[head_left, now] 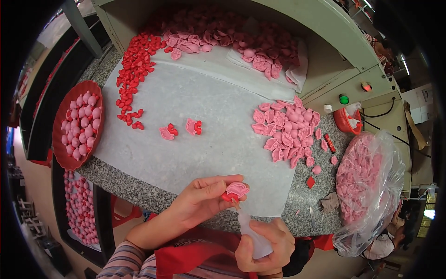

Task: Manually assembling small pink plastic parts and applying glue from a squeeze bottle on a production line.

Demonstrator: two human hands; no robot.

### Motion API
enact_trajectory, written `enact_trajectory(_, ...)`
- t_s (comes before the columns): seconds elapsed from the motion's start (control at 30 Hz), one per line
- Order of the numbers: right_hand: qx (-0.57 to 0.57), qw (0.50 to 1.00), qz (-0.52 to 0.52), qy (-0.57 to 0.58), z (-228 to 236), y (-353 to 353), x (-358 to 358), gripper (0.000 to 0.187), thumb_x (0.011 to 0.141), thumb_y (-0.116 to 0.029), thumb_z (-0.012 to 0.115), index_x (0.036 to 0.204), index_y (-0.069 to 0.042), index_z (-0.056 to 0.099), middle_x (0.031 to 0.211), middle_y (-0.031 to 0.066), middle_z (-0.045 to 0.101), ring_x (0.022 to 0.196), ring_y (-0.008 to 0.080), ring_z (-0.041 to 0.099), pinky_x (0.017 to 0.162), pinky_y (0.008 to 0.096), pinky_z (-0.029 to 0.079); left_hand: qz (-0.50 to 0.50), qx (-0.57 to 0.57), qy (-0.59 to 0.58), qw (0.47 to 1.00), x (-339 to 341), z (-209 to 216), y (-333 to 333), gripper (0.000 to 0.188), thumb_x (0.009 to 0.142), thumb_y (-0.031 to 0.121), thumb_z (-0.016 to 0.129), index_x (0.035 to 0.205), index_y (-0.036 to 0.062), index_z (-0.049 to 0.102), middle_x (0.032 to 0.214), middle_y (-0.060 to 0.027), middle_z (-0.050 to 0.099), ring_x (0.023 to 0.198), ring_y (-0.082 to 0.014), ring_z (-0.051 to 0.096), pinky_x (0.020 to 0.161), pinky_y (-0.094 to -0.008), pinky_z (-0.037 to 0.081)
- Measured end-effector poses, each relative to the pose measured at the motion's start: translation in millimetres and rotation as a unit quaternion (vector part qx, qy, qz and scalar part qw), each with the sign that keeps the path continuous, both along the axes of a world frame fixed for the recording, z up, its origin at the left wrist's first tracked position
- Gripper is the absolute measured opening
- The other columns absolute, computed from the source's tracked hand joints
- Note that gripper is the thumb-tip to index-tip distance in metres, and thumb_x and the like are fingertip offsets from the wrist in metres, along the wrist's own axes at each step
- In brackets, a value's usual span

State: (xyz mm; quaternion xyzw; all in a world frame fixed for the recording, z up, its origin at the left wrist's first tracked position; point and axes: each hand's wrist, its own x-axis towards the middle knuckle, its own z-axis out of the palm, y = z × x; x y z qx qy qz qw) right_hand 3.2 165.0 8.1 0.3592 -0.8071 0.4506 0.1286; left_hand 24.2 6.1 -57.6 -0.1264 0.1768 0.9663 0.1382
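Observation:
My left hand [204, 197] pinches a small pink and red plastic figure piece [237, 189] between thumb and fingers, above the front edge of the white sheet. Wrapped in my right hand [267, 246] is a white squeeze bottle [253, 237], tilted up so its thin nozzle meets the red part of the piece. Two similar pink and red pieces, a left one [167, 132] and a right one [193, 126], lie apart on the white paper sheet [200, 153]. Whether glue is coming out of the nozzle is too small to see.
Red parts [132, 74] line the sheet's left side; pink shells [288, 130] are piled at right. A red bowl [59, 135] of pink balls stands left. Beyond the pile sit a red basket [343, 122] and a clear bag [367, 181] of pink parts. A metal housing [357, 28] overhangs the back.

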Motion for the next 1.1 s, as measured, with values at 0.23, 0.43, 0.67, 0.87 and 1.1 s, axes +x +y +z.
enact_trajectory(0.23,-0.008,1.0,-0.007,-0.018,0.5,-2.5,0.4,0.026,0.06,-0.003,0.057,0.085,0.001,0.055,0.065,0.0076,0.057,0.042,0.0142,0.041,0.039,0.0242,0.035,-0.012,0.019,0.003,1.0,-0.5,3.0,-0.7,0.044,0.086,0.022,0.054,0.12,-0.0043,0.046,0.104,-0.0119,0.06,0.096,-0.0176,0.057,0.086,-0.0307,0.043)
enact_trajectory(0.43,0.002,1.0,0.005,-0.007,0.0,0.1,-0.9,0.025,0.061,-0.003,0.063,0.084,0.004,0.057,0.07,0.0062,0.061,0.043,0.0136,0.049,0.041,0.0222,0.035,-0.02,0.031,-0.003,0.999,-0.4,2.2,-0.6,0.045,0.085,0.022,0.055,0.119,-0.0047,0.045,0.102,-0.0114,0.06,0.095,-0.0174,0.057,0.086,-0.0306,0.043)
enact_trajectory(0.67,0.01,1.0,-0.001,-0.006,1.5,-0.5,-1.1,0.025,0.061,-0.003,0.063,0.084,0.004,0.056,0.069,0.0064,0.061,0.043,0.013,0.05,0.041,0.0221,0.035,-0.016,0.024,-0.013,0.999,-0.9,3.2,-0.5,0.045,0.085,0.023,0.055,0.119,-0.0051,0.045,0.102,-0.0116,0.06,0.095,-0.0175,0.057,0.085,-0.03,0.043)
enact_trajectory(0.87,-0.002,1.0,0.007,0.0,2.0,0.5,-0.5,0.025,0.06,-0.003,0.063,0.083,0.004,0.056,0.069,0.0064,0.061,0.042,0.0128,0.049,0.041,0.0223,0.035,-0.022,0.039,-0.009,0.999,-0.1,0.1,0.8,0.046,0.085,0.023,0.056,0.119,-0.0051,0.045,0.103,-0.0116,0.06,0.096,-0.0186,0.057,0.085,-0.0303,0.044)
enact_trajectory(1.1,0.004,1.0,0.003,-0.006,1.1,-1.7,-0.3,0.026,0.059,-0.003,0.06,0.084,0.002,0.056,0.068,0.0061,0.059,0.041,0.0135,0.043,0.04,0.0232,0.034,-0.024,0.045,-0.006,0.999,0.3,-1.9,1.0,0.046,0.085,0.023,0.056,0.12,-0.0049,0.044,0.105,-0.0123,0.058,0.096,-0.0201,0.057,0.084,-0.0303,0.044)
